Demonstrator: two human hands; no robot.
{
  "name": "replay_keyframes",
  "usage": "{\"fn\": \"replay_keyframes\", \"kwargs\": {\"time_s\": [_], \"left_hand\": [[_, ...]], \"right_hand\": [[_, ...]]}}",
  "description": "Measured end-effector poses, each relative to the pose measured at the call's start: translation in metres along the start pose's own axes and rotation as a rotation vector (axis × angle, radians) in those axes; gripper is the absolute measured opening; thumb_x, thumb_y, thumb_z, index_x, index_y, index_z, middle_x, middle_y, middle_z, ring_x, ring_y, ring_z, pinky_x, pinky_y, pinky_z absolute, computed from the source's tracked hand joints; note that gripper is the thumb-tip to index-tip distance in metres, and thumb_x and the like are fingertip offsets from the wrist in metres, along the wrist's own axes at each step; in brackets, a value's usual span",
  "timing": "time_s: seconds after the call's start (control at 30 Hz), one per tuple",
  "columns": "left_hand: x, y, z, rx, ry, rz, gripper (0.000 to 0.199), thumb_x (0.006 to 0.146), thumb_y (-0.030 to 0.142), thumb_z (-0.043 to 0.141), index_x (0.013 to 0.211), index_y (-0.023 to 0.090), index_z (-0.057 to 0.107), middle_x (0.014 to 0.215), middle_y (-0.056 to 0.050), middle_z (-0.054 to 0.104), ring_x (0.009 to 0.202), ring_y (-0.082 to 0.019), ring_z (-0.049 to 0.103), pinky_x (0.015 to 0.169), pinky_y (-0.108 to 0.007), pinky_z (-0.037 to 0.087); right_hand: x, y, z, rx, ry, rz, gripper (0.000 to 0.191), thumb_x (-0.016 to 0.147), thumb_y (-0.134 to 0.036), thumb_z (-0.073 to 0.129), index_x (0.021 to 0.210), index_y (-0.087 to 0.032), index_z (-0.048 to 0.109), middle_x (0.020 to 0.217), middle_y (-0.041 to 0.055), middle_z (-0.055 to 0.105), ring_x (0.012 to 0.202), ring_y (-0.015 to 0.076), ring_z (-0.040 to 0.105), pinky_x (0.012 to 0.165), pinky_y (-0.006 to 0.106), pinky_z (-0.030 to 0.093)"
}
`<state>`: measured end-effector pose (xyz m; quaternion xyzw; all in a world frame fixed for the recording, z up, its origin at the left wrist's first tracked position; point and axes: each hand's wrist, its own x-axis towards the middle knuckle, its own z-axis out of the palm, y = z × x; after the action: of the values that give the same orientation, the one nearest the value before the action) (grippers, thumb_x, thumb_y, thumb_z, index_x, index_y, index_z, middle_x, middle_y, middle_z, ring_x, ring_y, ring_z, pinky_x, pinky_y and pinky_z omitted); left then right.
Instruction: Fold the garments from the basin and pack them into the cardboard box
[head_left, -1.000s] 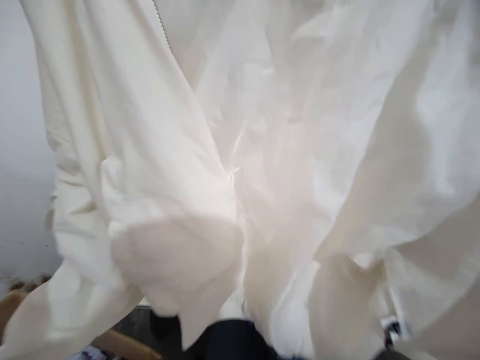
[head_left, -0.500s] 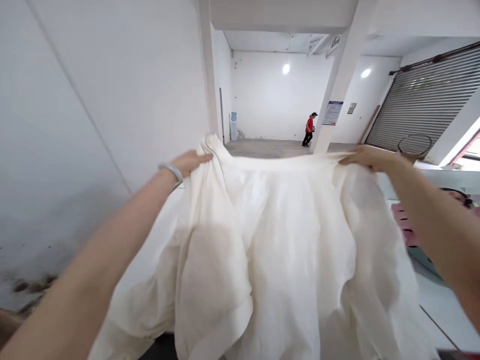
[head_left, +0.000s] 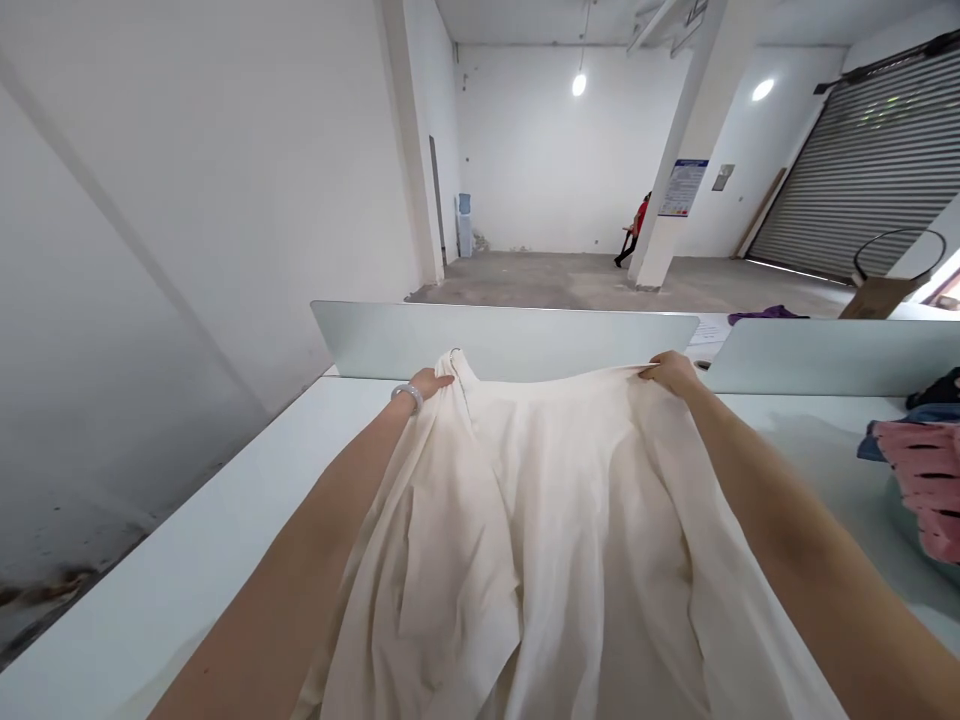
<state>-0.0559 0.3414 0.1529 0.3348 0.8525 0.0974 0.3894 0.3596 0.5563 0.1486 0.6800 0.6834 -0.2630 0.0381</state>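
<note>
A cream-white fabric garment [head_left: 555, 540] hangs from my two hands and drapes down onto the white table [head_left: 187, 530] in front of me. My left hand [head_left: 431, 383], with a pale bangle on its wrist, pinches the garment's top edge near a stitched seam. My right hand [head_left: 673, 373] grips the same edge further right. Between my hands the edge sags a little, and the lower part of the garment runs out of view at the bottom.
Frosted panels [head_left: 495, 340] stand along the table's far edge. To the right, pink striped cloth [head_left: 926, 480] sits in a teal container. A person in a red shirt [head_left: 636, 228] stands far off by a pillar, near a roller shutter [head_left: 862, 160].
The garment first filled the view, then hung high between my raised hands. Now my hands are lower and further forward, and the garment lies spread down over the table.
</note>
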Motion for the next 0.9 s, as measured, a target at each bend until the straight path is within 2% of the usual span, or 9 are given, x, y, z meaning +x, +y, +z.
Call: {"fn": "replay_keyframes", "kwargs": {"time_s": [0.17,0.3,0.37,0.43,0.53,0.67,0.73,0.8,0.9], "left_hand": [[0.002,-0.008,0.019,0.144,0.022,-0.074,0.057,0.077,0.046,0.061,0.117,0.006,0.056,0.126,-0.026,0.055,0.120,-0.037,0.050,0.094,-0.038,0.040],[-0.004,-0.010,0.042,0.274,0.107,-0.073,0.086,0.077,0.048,0.062,0.145,0.012,0.024,0.149,-0.026,0.024,0.137,-0.042,0.021,0.104,-0.056,0.025],[-0.020,-0.008,0.048,0.398,0.154,0.038,0.079,0.085,0.046,0.054,0.148,0.017,0.018,0.152,-0.021,0.018,0.141,-0.039,0.011,0.106,-0.061,0.019],[-0.051,-0.007,0.048,0.523,0.188,0.193,0.064,0.090,0.044,0.047,0.146,0.019,0.027,0.152,-0.018,0.022,0.142,-0.037,0.009,0.107,-0.062,0.017],[-0.126,-0.013,0.036,0.595,0.119,0.449,0.052,0.091,0.045,0.046,0.137,0.021,0.042,0.147,-0.016,0.032,0.139,-0.035,0.018,0.107,-0.057,0.023],[-0.242,-0.046,0.010,0.508,-0.027,0.703,0.046,0.092,0.045,0.045,0.134,0.025,0.044,0.142,-0.012,0.039,0.133,-0.032,0.031,0.101,-0.050,0.038],[-0.290,-0.072,0.002,0.433,0.000,0.705,0.039,0.094,0.040,0.043,0.129,0.025,0.048,0.133,-0.011,0.045,0.125,-0.029,0.042,0.097,-0.046,0.042],[-0.324,-0.101,0.003,0.365,0.003,0.634,0.033,0.096,0.035,0.037,0.123,0.024,0.052,0.122,-0.009,0.052,0.110,-0.025,0.053,0.091,-0.041,0.047],[-0.344,-0.143,0.017,0.335,-0.029,0.545,0.036,0.097,0.033,0.030,0.122,0.022,0.053,0.123,-0.009,0.053,0.108,-0.023,0.055,0.090,-0.039,0.049]], "right_hand": [[-0.012,-0.005,0.033,-0.145,-0.106,-0.020,0.057,0.070,-0.028,0.069,0.123,-0.011,0.058,0.118,0.0187,0.060,0.108,0.0266,0.057,0.086,0.032,0.045],[-0.025,-0.003,0.059,-0.142,-0.189,-0.116,0.085,0.063,-0.029,0.075,0.140,-0.014,0.041,0.139,0.0181,0.046,0.121,0.0290,0.049,0.095,0.035,0.043],[-0.036,0.004,0.051,-0.133,-0.200,-0.244,0.079,0.070,-0.033,0.070,0.141,-0.015,0.039,0.145,0.0167,0.039,0.129,0.0291,0.042,0.100,0.037,0.040],[-0.059,0.018,0.028,-0.114,-0.227,-0.423,0.065,0.078,-0.040,0.061,0.136,-0.016,0.045,0.143,0.0145,0.043,0.129,0.0280,0.044,0.102,0.037,0.040],[-0.126,0.056,-0.022,-0.084,-0.274,-0.593,0.053,0.084,-0.053,0.050,0.128,-0.024,0.054,0.133,0.0076,0.054,0.117,0.0274,0.055,0.096,0.039,0.047],[-0.261,0.120,-0.061,-0.093,-0.214,-0.646,0.047,0.083,-0.052,0.053,0.126,-0.033,0.056,0.133,0.0018,0.056,0.117,0.0273,0.056,0.096,0.040,0.050],[-0.329,0.148,-0.055,-0.079,-0.164,-0.675,0.046,0.083,-0.048,0.055,0.128,-0.037,0.056,0.132,0.0007,0.056,0.116,0.0279,0.058,0.092,0.040,0.053],[-0.383,0.167,-0.035,-0.112,-0.209,-0.766,0.048,0.084,-0.046,0.056,0.131,-0.041,0.053,0.136,0.0000,0.053,0.121,0.0285,0.053,0.097,0.042,0.051],[-0.421,0.178,0.005,-0.230,-0.230,-0.741,0.053,0.084,-0.052,0.051,0.136,-0.042,0.048,0.145,0.0008,0.041,0.131,0.0332,0.041,0.107,0.060,0.033]]}}
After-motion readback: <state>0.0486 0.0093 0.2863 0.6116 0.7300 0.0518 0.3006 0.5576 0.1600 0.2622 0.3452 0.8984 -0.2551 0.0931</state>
